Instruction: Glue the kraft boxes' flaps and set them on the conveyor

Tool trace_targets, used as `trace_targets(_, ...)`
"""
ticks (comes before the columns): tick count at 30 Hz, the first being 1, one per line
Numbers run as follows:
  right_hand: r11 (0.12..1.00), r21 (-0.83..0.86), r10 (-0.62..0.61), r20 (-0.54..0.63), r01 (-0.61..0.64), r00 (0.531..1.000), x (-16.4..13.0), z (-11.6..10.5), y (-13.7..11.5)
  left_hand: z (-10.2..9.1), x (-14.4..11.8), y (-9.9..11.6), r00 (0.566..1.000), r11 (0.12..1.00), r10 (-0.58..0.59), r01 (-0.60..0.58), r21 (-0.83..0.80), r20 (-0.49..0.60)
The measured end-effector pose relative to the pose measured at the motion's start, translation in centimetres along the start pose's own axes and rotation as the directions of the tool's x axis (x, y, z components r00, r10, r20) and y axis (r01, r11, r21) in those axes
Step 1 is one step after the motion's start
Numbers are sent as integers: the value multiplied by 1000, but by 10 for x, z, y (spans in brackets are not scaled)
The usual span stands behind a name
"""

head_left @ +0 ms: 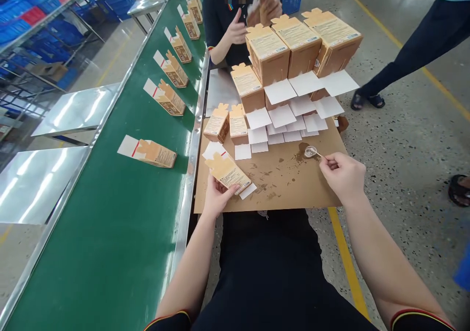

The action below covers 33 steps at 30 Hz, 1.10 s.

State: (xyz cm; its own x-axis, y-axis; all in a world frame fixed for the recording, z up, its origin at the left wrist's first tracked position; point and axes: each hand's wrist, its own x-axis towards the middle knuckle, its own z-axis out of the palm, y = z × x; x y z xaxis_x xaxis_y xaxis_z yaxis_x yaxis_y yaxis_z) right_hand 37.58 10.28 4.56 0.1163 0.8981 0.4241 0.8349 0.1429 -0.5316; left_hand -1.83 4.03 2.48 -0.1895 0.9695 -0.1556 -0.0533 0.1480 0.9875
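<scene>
**One carton in hand, a stack left to go**

Your left hand (216,196) grips a carton (228,173) at the board's (293,189) near-left corner; your right hand (343,174) pinches a small applicator (312,152) — beyond, stacked cartons (293,52) wait, finished ones (156,152) riding the conveyor (121,223).

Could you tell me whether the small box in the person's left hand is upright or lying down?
Lying down. The small box rests flat on the cardboard sheet, its printed face up, with the left hand gripping its near end.
</scene>
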Motion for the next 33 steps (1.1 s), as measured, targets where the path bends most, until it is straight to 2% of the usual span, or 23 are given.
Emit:
trace_targets(4,989,145,-13,-55,21,998,-22,2,-28,5,3,2,998,1000,4,-3,20,-55)
trace_targets(7,924,379,-76,48,52,996,-59,20,-67,8,4,4,995,1000,8,-6,13,-98)
trace_targets(9,865,496,-162,131,76,978,-85,37,-93,9,3,5,994,1000,0,1,11,-109)
trace_targets(13,846,519,-255,194,122,947,-119,66,-124,10,0,8,994,999,-5,9,37,-108)
trace_targets(18,867,473,-301,247,157,921,-120,76,-118,11,1,8,994,1000,7,-5,24,-107)
trace_targets(22,888,452,-210,225,89,952,-109,68,-105,13,-2,4,994,999,32,-29,38,-100)
trace_targets(25,896,443,-116,165,32,979,-102,58,-98,16,-9,-3,987,989,89,-72,133,-133)
trace_targets(28,898,439,-33,150,-36,988,-101,48,-93,21,-20,-8,974,958,142,-91,271,-175)
trace_targets(33,887,457,20,119,-72,993,-103,37,-94,22,-32,-2,969,912,175,-92,401,-175)
